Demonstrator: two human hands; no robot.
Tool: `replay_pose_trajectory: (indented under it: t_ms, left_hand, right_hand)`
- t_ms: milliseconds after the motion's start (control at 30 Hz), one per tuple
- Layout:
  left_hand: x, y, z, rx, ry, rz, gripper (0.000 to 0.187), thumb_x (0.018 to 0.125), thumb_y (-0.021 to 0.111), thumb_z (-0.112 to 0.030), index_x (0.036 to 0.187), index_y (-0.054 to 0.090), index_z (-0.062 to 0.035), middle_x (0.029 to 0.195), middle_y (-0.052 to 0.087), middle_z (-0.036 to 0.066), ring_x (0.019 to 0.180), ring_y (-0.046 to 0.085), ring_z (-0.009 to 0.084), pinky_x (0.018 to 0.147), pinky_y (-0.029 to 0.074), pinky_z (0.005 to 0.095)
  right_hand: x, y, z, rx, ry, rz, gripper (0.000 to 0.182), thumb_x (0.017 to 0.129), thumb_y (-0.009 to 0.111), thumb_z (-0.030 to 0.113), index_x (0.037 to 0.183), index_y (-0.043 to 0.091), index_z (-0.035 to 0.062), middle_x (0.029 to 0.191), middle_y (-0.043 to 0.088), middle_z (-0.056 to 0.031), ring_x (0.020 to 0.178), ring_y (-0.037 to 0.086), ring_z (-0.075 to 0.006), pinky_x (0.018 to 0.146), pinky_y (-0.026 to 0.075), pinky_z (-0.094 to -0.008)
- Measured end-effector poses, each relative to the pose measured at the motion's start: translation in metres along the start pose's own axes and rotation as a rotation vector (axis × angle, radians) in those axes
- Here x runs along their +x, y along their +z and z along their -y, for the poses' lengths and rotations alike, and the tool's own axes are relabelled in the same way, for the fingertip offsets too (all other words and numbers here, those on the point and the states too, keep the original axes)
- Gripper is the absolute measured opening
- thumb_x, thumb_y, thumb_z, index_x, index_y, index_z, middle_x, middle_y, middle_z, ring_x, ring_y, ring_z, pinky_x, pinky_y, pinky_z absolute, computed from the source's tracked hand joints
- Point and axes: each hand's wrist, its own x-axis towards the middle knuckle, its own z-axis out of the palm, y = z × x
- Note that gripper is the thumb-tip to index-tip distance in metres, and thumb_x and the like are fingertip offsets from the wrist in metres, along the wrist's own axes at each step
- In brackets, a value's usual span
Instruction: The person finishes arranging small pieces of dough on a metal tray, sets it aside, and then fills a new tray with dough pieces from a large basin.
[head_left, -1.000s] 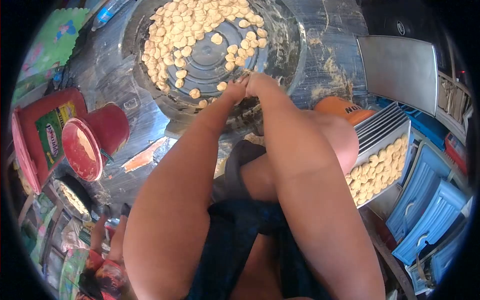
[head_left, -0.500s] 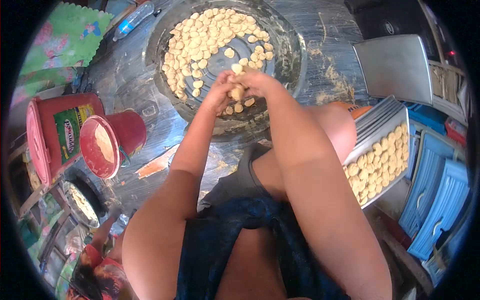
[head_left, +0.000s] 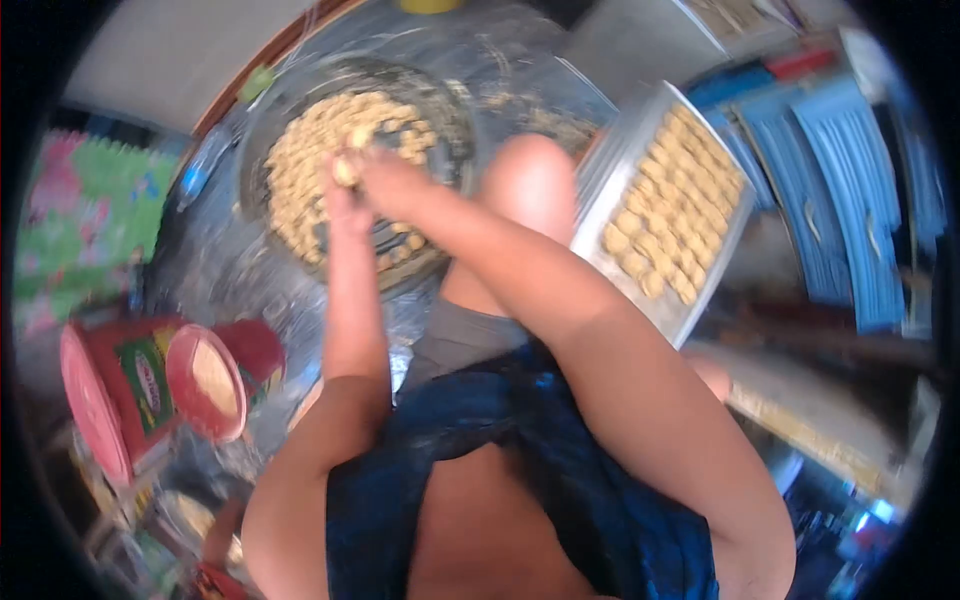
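My left hand (head_left: 347,208) and my right hand (head_left: 392,185) are close together over a wide dark round basin (head_left: 458,105). Round, pale yellow dough pieces (head_left: 345,170) show at the fingers of both hands, which look closed around them; motion blur hides the exact grip. Beneath, many similar flattened dough pieces (head_left: 295,150) cover most of the basin, with bare dark bottom showing near its middle and right. To the right, a metal tray (head_left: 590,225) carries rows of dough rounds (head_left: 680,190).
At left stand a large red bucket (head_left: 95,395) and a smaller red pail (head_left: 262,355) with pale powder inside. A plastic bottle (head_left: 197,178) lies near a green flowered cloth (head_left: 95,220). Blue drawer fronts (head_left: 815,200) are at right. Part of another person (head_left: 220,575) shows at lower left.
My view has swung to the right, so the basin sits further left and more of the tray shows. Both hands remain together over the basin with dough pieces in them.
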Motion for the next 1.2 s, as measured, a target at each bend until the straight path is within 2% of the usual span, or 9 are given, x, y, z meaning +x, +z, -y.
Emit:
replay_pose_trajectory:
  t_ms: [133,200,300,433,567,700,833,1000,1200]
  left_hand:
    - [-0.025,0.025,-0.002,-0.008,-0.04,0.134,0.059,0.09,0.046,-0.052,0.129,0.046,-0.008,0.132,0.048,0.018,0.121,0.046,0.0307,0.104,0.035,0.0465]
    - [-0.032,0.02,-0.006,-0.198,-0.232,0.469,0.056,0.09,0.05,-0.046,0.131,0.044,-0.0081,0.132,0.048,0.017,0.122,0.046,0.0307,0.105,0.034,0.0466]
    - [-0.041,0.032,-0.001,-0.073,-0.118,0.197,0.054,0.089,0.055,-0.038,0.131,0.043,-0.0083,0.132,0.048,0.017,0.122,0.046,0.0307,0.106,0.034,0.0464]
    - [-0.062,0.055,0.001,0.011,-0.128,0.198,0.048,0.088,0.057,-0.031,0.128,0.046,-0.0077,0.126,0.052,0.015,0.117,0.05,0.0298,0.1,0.041,0.0455]
    - [-0.104,0.087,0.036,-0.026,-0.452,0.375,0.035,0.087,0.057,-0.019,0.119,0.051,-0.0057,0.11,0.057,0.013,0.101,0.057,0.0253,0.081,0.054,0.0366]
    - [-0.145,0.121,0.094,-0.072,-0.807,0.447,0.028,0.083,0.06,-0.009,0.109,0.053,-0.0052,0.106,0.056,0.012,0.095,0.059,0.0249,0.069,0.057,0.0306]
    - [-0.161,0.128,0.145,-0.022,-0.967,0.39,0.029,0.082,0.059,-0.01,0.11,0.051,-0.0041,0.113,0.051,0.016,0.101,0.056,0.0333,0.07,0.057,0.0338]
    - [-0.166,0.125,0.171,0.075,-1.069,0.364,0.03,0.082,0.06,-0.008,0.11,0.051,-0.0023,0.114,0.051,0.017,0.104,0.055,0.034,0.074,0.057,0.0345]
    - [-0.175,0.13,0.184,0.162,-1.033,0.297,0.025,0.085,0.057,-0.009,0.108,0.051,-0.0016,0.106,0.055,0.017,0.097,0.058,0.0336,0.072,0.057,0.0351]
  right_hand:
    - [-0.029,-0.057,0.024,0.12,0.055,0.048,0.045,0.084,0.05,0.01,0.128,0.046,0.0078,0.122,0.052,-0.0243,0.102,0.057,-0.0401,0.084,0.048,-0.042]
    - [-0.036,-0.061,0.024,0.021,0.034,0.026,0.043,0.083,0.052,0.008,0.125,0.048,0.008,0.118,0.054,-0.0237,0.099,0.059,-0.0391,0.082,0.049,-0.042]
    - [-0.059,-0.081,0.03,0.022,0.001,-0.061,0.039,0.079,0.057,0.007,0.119,0.053,0.0079,0.11,0.057,-0.021,0.095,0.06,-0.0365,0.08,0.049,-0.0422]
    - [-0.105,-0.108,0.028,0.26,-0.064,-0.324,0.034,0.075,0.063,0.013,0.108,0.059,0.0068,0.101,0.058,-0.0164,0.094,0.059,-0.0337,0.081,0.047,-0.0409]
    - [-0.172,-0.144,-0.022,0.242,-0.163,-0.392,0.028,0.075,0.068,0.015,0.1,0.063,0.004,0.097,0.059,-0.0148,0.092,0.059,-0.028,0.079,0.047,-0.0371]
    - [-0.278,-0.186,-0.037,1.112,0.364,-0.305,0.031,0.085,0.062,0.012,0.111,0.054,-0.0033,0.105,0.058,-0.0105,0.093,0.06,-0.0185,0.071,0.055,-0.0287]
    - [-0.366,-0.166,-0.084,1.005,0.625,-0.787,0.035,0.085,0.057,0.006,0.117,0.047,-0.0046,0.104,0.059,-0.0121,0.093,0.062,-0.0215,0.072,0.057,-0.0298]
    - [-0.409,-0.141,-0.128,1.03,0.792,-0.934,0.033,0.079,0.059,0.004,0.11,0.051,-0.0043,0.1,0.061,-0.0137,0.086,0.063,-0.0223,0.07,0.053,-0.0283]
    - [-0.414,-0.125,-0.146,0.017,0.862,-0.98,0.029,0.073,0.066,0.013,0.099,0.063,0.0005,0.094,0.064,-0.0198,0.084,0.061,-0.0336,0.078,0.048,-0.0372]
